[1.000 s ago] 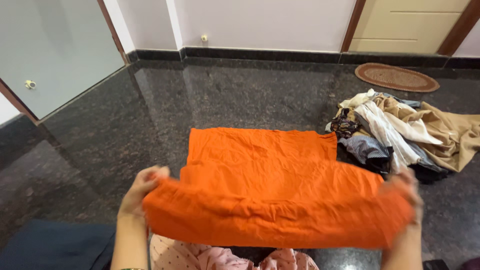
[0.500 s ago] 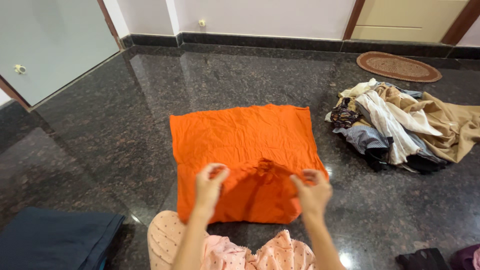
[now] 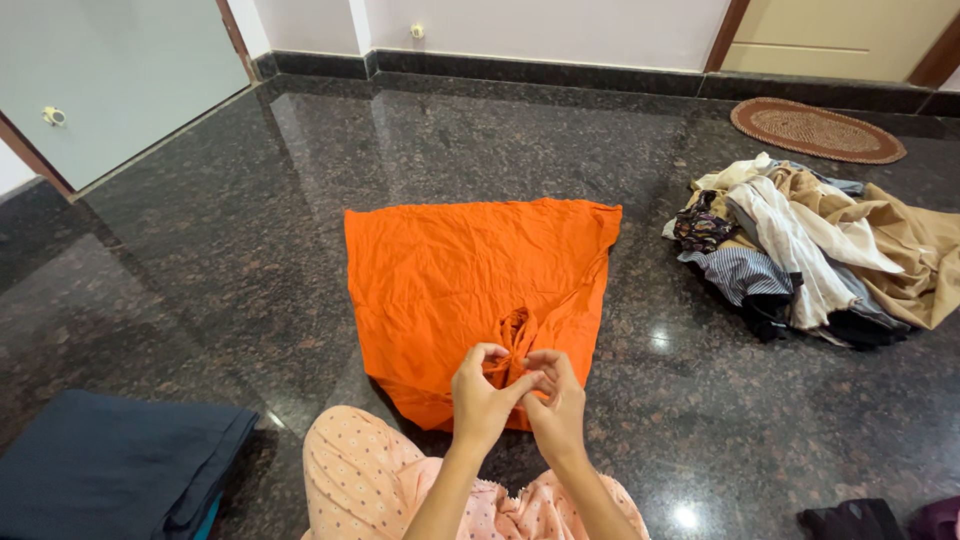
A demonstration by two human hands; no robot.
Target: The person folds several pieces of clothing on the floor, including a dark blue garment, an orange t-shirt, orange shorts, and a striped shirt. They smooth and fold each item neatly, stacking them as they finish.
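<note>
Left hand [image 3: 483,398]: I see the fingers curled, tips pinching the bunched fold at the near middle of the orange cloth [image 3: 470,285]. Thumb and forefinger meet on the fabric.

Right hand [image 3: 553,400]: fingers likewise curled in, touching the left hand's fingertips and gripping the same gather. Both hands are pressed close together, neither spread.

Orange cloth: lies flat on the dark floor [image 3: 200,250], folded to a rough square, creased; its near edge sits just beyond my knees [image 3: 360,470], which wear pale pink dotted fabric.

Clothes pile [image 3: 810,250]: right of the cloth, well apart; a heap of cream, tan, striped grey and black pieces.

Dark blue stack [image 3: 110,470]: left of the cloth and nearer me, folded flat.

Mat [image 3: 817,130]: oval, brown, woven; beyond the pile, by the wall.

Door [image 3: 110,80]: pale grey-green, far left of the cloth.

Dark items [image 3: 850,520]: right of the cloth at the near edge; kind unclear.

No labels or signs that I can make out.
</note>
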